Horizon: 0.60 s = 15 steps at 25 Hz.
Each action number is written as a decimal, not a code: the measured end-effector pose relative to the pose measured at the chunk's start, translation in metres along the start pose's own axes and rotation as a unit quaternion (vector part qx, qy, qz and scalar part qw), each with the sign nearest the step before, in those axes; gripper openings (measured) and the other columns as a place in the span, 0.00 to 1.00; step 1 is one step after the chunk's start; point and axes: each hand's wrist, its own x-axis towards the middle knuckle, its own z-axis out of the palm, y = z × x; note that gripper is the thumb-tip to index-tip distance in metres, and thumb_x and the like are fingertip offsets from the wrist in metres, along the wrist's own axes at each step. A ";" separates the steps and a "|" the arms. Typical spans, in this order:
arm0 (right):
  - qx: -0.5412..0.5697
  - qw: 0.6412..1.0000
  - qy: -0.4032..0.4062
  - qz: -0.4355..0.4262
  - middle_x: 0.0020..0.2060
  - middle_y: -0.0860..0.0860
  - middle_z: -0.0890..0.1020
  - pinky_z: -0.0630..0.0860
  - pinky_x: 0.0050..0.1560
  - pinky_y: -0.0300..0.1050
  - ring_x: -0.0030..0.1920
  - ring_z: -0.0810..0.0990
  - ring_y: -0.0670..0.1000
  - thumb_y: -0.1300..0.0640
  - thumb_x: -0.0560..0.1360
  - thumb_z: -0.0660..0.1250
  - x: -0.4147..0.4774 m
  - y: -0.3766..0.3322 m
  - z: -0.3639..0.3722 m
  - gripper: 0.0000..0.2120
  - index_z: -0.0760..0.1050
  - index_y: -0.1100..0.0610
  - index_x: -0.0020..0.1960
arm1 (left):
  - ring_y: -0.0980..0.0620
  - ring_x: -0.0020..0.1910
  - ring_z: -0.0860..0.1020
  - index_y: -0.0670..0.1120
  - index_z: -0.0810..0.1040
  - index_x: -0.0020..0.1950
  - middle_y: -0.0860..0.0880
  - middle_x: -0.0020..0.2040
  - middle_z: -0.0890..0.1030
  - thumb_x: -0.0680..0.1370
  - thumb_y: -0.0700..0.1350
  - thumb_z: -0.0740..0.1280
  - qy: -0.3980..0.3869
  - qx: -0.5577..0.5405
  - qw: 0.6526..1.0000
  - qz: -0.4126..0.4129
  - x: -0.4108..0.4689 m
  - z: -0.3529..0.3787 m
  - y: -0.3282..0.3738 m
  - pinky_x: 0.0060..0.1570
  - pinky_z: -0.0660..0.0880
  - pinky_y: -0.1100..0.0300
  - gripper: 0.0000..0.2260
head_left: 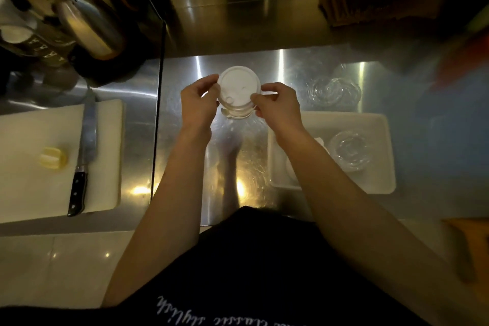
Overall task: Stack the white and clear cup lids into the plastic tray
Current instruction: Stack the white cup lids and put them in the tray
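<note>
Lid: round white plastic cup lid (239,87), frame centre, held above the steel counter (185,82) w/ clear lids under it.
L hand (197,104): fingers clamped on lid's left rim.
R hand (277,107): pinching right rim.
Tray: white rectangular plastic tray (381,156), right of centre; stack of clear lids (349,151) inside.
Loose: clear lids (333,91) on counter above tray.
Left: white cutting board (31,145) w/ black-handled knife (82,156).

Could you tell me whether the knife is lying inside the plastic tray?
No, the knife lies on the white cutting board at the left, far from the plastic tray on the right.
</note>
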 end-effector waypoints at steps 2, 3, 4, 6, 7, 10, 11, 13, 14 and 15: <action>-0.010 1.000 0.014 0.010 0.55 0.55 0.82 0.80 0.58 0.52 0.52 0.83 0.53 0.56 0.72 0.71 0.001 0.002 0.007 0.18 0.75 0.56 0.61 | 0.43 0.60 0.79 0.45 0.82 0.56 0.43 0.57 0.82 0.77 0.38 0.66 -0.016 0.003 1.000 -0.007 0.009 -0.002 -0.004 0.60 0.78 0.48 0.10; -0.017 0.999 0.024 0.017 0.55 0.56 0.82 0.80 0.58 0.52 0.52 0.83 0.54 0.57 0.72 0.70 0.002 0.004 0.012 0.18 0.74 0.56 0.61 | 0.44 0.60 0.79 0.46 0.81 0.56 0.44 0.58 0.82 0.77 0.38 0.66 -0.024 0.011 1.000 -0.011 0.015 -0.004 -0.006 0.61 0.77 0.47 0.10; -0.024 0.999 0.030 0.022 0.55 0.56 0.82 0.80 0.58 0.52 0.52 0.83 0.54 0.57 0.73 0.70 0.003 0.006 0.017 0.18 0.74 0.57 0.61 | 0.45 0.60 0.79 0.47 0.81 0.56 0.45 0.58 0.82 0.77 0.38 0.66 -0.029 0.019 0.999 -0.014 0.018 -0.005 -0.008 0.62 0.76 0.46 0.10; -0.044 0.997 0.048 0.028 0.56 0.56 0.82 0.79 0.59 0.53 0.54 0.82 0.54 0.58 0.72 0.70 0.005 0.008 0.028 0.19 0.74 0.59 0.62 | 0.45 0.60 0.79 0.46 0.81 0.58 0.45 0.58 0.82 0.77 0.39 0.67 -0.041 0.030 0.998 -0.023 0.029 -0.007 -0.016 0.63 0.76 0.44 0.11; -0.054 0.996 0.058 0.032 0.57 0.56 0.82 0.79 0.59 0.53 0.54 0.82 0.54 0.58 0.72 0.70 0.007 0.010 0.033 0.19 0.74 0.59 0.62 | 0.45 0.59 0.80 0.45 0.82 0.59 0.45 0.58 0.83 0.77 0.40 0.67 -0.048 0.039 0.998 -0.024 0.033 -0.008 -0.018 0.62 0.76 0.44 0.11; -0.076 0.992 0.092 0.048 0.59 0.57 0.80 0.78 0.59 0.52 0.56 0.80 0.56 0.58 0.72 0.70 0.016 0.014 0.048 0.20 0.74 0.61 0.63 | 0.50 0.58 0.80 0.46 0.81 0.60 0.47 0.59 0.83 0.77 0.42 0.68 -0.079 0.073 0.994 -0.028 0.048 -0.010 -0.024 0.61 0.77 0.48 0.12; -0.083 0.990 0.100 0.055 0.59 0.57 0.80 0.78 0.60 0.52 0.57 0.80 0.56 0.58 0.72 0.69 0.019 0.016 0.051 0.21 0.74 0.61 0.64 | 0.51 0.59 0.79 0.46 0.81 0.61 0.48 0.60 0.82 0.78 0.43 0.68 -0.083 0.081 0.993 -0.034 0.051 -0.009 -0.025 0.61 0.78 0.50 0.13; -0.100 0.987 0.103 0.071 0.61 0.57 0.79 0.76 0.62 0.53 0.59 0.79 0.56 0.58 0.72 0.68 0.022 0.020 0.057 0.22 0.73 0.60 0.65 | 0.53 0.59 0.78 0.47 0.79 0.63 0.49 0.62 0.81 0.78 0.43 0.68 -0.086 0.078 0.992 -0.054 0.054 -0.008 -0.031 0.56 0.79 0.58 0.14; -0.107 0.986 0.102 0.076 0.61 0.57 0.79 0.76 0.62 0.53 0.59 0.78 0.55 0.57 0.73 0.68 0.024 0.021 0.061 0.21 0.72 0.60 0.65 | 0.53 0.59 0.78 0.47 0.79 0.64 0.49 0.62 0.80 0.78 0.44 0.68 -0.088 0.073 0.991 -0.067 0.057 -0.008 -0.033 0.53 0.79 0.61 0.14; -0.111 0.985 0.102 0.081 0.61 0.57 0.79 0.76 0.62 0.52 0.59 0.78 0.55 0.58 0.73 0.68 0.026 0.023 0.064 0.21 0.72 0.59 0.65 | 0.53 0.59 0.78 0.47 0.78 0.64 0.48 0.63 0.80 0.78 0.43 0.68 -0.091 0.069 0.990 -0.079 0.060 -0.007 -0.036 0.53 0.79 0.61 0.14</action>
